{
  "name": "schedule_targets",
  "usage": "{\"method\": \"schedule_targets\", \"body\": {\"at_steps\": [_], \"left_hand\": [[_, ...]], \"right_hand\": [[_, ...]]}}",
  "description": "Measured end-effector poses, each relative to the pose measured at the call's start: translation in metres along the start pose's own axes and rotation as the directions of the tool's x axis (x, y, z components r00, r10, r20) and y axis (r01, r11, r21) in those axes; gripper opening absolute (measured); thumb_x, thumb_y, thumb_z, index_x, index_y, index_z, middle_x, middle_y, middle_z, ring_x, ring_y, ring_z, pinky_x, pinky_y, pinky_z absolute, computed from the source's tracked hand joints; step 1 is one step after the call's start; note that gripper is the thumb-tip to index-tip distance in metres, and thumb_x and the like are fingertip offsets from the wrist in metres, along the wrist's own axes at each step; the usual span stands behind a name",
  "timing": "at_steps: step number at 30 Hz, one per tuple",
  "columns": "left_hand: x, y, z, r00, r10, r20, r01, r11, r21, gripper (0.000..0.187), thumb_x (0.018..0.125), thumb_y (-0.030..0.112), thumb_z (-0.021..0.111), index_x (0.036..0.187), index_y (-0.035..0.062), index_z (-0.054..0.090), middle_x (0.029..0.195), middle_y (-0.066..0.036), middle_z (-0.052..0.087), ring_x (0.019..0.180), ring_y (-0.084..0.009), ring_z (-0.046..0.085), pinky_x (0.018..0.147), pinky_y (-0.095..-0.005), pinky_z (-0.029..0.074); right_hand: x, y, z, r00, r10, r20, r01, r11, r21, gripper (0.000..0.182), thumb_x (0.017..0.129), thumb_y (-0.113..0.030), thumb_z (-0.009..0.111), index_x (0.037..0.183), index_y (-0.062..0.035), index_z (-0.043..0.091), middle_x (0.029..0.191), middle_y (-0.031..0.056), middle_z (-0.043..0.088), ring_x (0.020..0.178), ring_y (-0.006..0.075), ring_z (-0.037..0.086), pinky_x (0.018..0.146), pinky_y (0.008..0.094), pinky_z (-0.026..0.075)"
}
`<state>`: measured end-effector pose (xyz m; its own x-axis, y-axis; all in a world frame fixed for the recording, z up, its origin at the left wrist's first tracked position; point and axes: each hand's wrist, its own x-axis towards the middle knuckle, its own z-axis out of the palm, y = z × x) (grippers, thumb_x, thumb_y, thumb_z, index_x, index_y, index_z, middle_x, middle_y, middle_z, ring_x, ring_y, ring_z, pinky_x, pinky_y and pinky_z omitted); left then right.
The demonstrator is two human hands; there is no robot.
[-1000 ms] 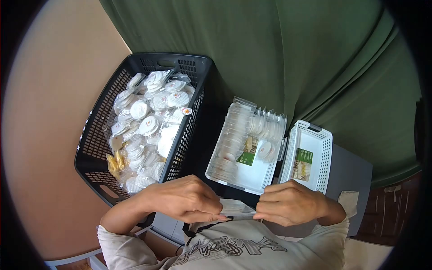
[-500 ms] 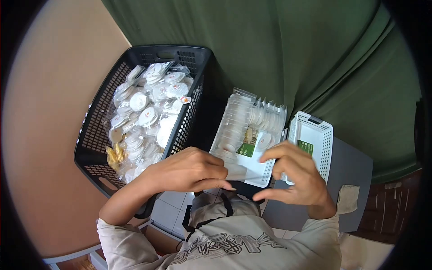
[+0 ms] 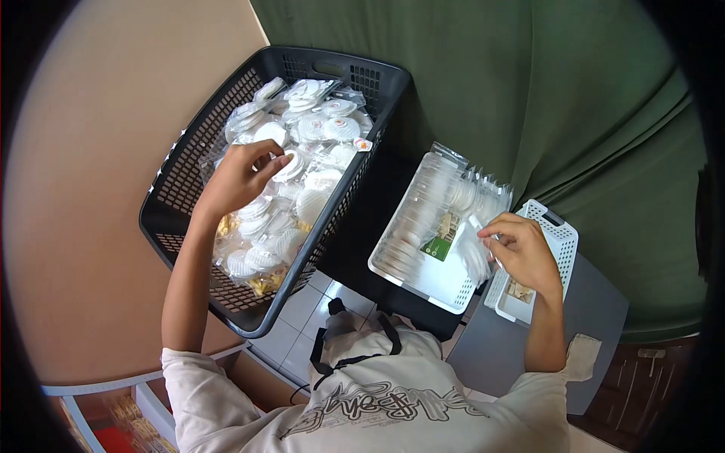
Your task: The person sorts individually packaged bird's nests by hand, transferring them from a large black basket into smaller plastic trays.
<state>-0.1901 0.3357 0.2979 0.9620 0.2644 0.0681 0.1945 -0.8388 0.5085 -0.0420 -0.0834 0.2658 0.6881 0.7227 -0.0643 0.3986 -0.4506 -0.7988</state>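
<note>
Left hand point(image 3: 240, 177) pinches a white packet point(image 3: 291, 164) in the black basket point(image 3: 181, 158), 10 o'clock. Right hand point(image 3: 522, 253) grips a clear packet point(image 3: 477, 245) over the white tray point(image 3: 434, 279), 3 o'clock. Green label point(image 3: 437, 248) unreadable.

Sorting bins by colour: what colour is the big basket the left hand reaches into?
Black, a mesh-walled basket, seen clearly in the head view.

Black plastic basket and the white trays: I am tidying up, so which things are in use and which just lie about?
In use:
left hand in the black plastic mesh basket of clear-wrapped white discs
right hand at the packets in the larger white plastic tray

Lying about:
smaller white slotted tray
green curtain
grey tabletop
</note>
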Motion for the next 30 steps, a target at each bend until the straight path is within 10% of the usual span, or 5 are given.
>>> {"method": "schedule_targets", "body": {"at_steps": [8, 14, 22, 27, 30], "left_hand": [[0.005, -0.068, 0.048, 0.974, -0.140, 0.181, 0.058, 0.916, 0.396, 0.074, 0.081, 0.040, 0.082, 0.138, 0.0043, 0.052, 0.137, -0.021, 0.057, 0.130, -0.0387, 0.054, 0.107, -0.0467, 0.045], [-0.005, -0.070, 0.058, 0.956, -0.233, 0.177, 0.105, 0.838, 0.536, 0.070, 0.081, 0.035, 0.080, 0.135, 0.0042, 0.048, 0.122, -0.026, 0.063, 0.121, -0.0412, 0.059, 0.100, -0.0482, 0.048], [0.006, -0.079, 0.058, 0.957, -0.272, 0.103, 0.144, 0.748, 0.648, 0.030, 0.077, 0.007, 0.066, 0.106, 0.0021, 0.061, 0.103, -0.025, 0.068, 0.099, -0.0398, 0.068, 0.085, -0.0502, 0.055], [0.004, -0.076, 0.038, 0.948, 0.149, -0.281, 0.087, 0.728, 0.680, 0.015, 0.076, 0.002, 0.065, 0.081, 0.0081, 0.079, 0.095, -0.013, 0.061, 0.093, -0.0341, 0.061, 0.080, -0.0418, 0.052], [0.007, -0.068, 0.017, 0.892, 0.115, -0.437, 0.147, 0.840, 0.522, 0.019, 0.084, 0.007, 0.065, 0.096, 0.0094, 0.080, 0.091, -0.014, 0.063, 0.086, -0.0340, 0.064, 0.076, -0.0442, 0.053]], "right_hand": [[0.035, 0.107, 0.020, 0.972, 0.181, -0.151, -0.165, 0.979, 0.117, 0.018, 0.090, -0.002, 0.068, 0.102, 0.0110, 0.071, 0.098, 0.0150, 0.070, 0.074, 0.0238, 0.075, 0.063, 0.0303, 0.059], [0.053, 0.135, 0.042, 0.896, 0.428, -0.115, -0.430, 0.903, 0.013, 0.026, 0.088, -0.012, 0.070, 0.103, 0.0097, 0.072, 0.102, 0.0238, 0.073, 0.083, 0.0306, 0.076, 0.068, 0.0392, 0.061], [0.048, 0.149, 0.056, 0.954, 0.237, -0.185, -0.300, 0.799, -0.522, 0.033, 0.086, -0.021, 0.070, 0.098, 0.0087, 0.073, 0.107, 0.0319, 0.069, 0.103, 0.0435, 0.068, 0.092, 0.0463, 0.054], [0.048, 0.142, 0.056, 0.950, 0.280, -0.139, -0.311, 0.804, -0.507, 0.031, 0.086, -0.020, 0.070, 0.093, 0.0102, 0.073, 0.100, 0.0331, 0.069, 0.099, 0.0455, 0.068, 0.092, 0.0476, 0.054], [0.047, 0.142, 0.057, 0.960, 0.212, -0.184, -0.273, 0.854, -0.443, 0.030, 0.086, -0.018, 0.070, 0.093, 0.0115, 0.072, 0.098, 0.0330, 0.069, 0.096, 0.0463, 0.069, 0.091, 0.0477, 0.054]]}}
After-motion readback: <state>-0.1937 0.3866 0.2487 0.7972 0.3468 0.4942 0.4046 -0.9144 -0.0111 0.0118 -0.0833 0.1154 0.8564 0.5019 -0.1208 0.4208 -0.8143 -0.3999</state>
